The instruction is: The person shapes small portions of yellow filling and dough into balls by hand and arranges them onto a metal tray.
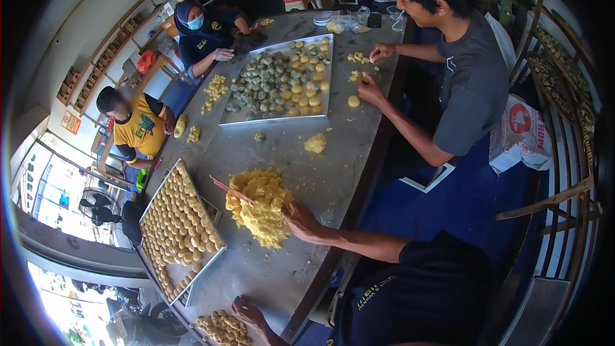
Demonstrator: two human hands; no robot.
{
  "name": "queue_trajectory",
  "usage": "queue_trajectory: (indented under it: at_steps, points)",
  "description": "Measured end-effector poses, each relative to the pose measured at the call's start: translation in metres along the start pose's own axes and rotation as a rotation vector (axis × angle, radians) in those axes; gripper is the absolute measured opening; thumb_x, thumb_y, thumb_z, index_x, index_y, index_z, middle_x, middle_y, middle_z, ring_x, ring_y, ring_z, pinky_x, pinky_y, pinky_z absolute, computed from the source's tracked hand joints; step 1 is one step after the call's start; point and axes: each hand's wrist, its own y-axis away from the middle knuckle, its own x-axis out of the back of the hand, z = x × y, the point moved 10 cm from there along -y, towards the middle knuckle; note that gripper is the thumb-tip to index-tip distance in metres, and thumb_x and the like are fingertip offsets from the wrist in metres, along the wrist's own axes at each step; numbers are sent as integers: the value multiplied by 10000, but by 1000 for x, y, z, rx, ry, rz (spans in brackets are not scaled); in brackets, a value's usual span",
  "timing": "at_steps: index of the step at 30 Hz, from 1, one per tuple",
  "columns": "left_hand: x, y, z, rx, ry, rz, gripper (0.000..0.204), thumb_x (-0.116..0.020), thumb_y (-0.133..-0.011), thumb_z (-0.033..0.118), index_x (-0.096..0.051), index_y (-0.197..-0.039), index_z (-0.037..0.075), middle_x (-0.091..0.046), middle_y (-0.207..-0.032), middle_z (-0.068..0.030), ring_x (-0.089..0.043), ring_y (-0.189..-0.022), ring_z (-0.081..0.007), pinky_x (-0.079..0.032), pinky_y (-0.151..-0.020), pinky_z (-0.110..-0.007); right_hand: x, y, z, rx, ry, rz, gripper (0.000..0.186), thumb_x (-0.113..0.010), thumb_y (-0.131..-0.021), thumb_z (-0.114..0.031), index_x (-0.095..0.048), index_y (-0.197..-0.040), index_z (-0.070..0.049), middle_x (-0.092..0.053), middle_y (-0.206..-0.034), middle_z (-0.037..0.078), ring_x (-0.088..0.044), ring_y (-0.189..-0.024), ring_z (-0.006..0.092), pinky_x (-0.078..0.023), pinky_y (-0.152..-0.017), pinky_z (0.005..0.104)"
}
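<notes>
Right hand [304, 223] half-curled against dough mound [262, 208] on counter [349, 166]; grip hidden. Left hand [250, 314] loosely bent beside dough pieces [224, 328]; hold unclear. Risk: hard pull may topple pink tool [230, 189]; nudge may scatter pieces.

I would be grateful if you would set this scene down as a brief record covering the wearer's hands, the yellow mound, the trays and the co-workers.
Left hand: beside small dough pieces; grip unclear
Right hand: at the edge of the crumbly yellow mound
Tool: pink stick against the mound, its lower end hard to make out
Near tray: many pale round balls
Far tray: grey-green balls and yellow balls
Co-workers: three; grey shirt, yellow shirt, dark blue top
</notes>
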Motion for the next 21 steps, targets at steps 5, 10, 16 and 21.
queue_trajectory:
  at_steps: [5,10,16,21]
  points:
    - [11,21,-10,208,560,4,245,-658,-858,116,-663,-1032,-58,-687,-911,-174,-673,-766,-260,-569,-708,-372,-17,-15,23,13,-80,-77,237,-630,-760,-2,-642,-996,18,-567,-881,185,-561,-857,333,-480,-746,447]
    - [6,42,2,74,503,-36,264,-693,-836,103,-674,-1059,-37,-701,-840,-138,-666,-705,-197,-568,-676,-311,11,-10,36,41,-168,-177,44,-609,-807,-8,-612,-765,7,-586,-846,185,-566,-839,337,-450,-769,446]
    - [6,28,36,165,523,-271,289,-693,-874,159,-655,-1106,-9,-664,-723,-79,-623,-610,-148,-501,-554,-278,42,21,21,162,-118,-36,409,-648,-756,-40,-567,-1149,40,-568,-953,153,-518,-968,308,-423,-867,410]
    - [-8,33,35,294,801,-408,322,-647,-931,184,-613,-1176,-21,-635,-762,-61,-618,-620,-142,-488,-547,-267,32,30,22,193,-29,-154,578,-650,-774,-25,-480,-1321,52,-544,-1012,166,-511,-960,309,-430,-864,400]
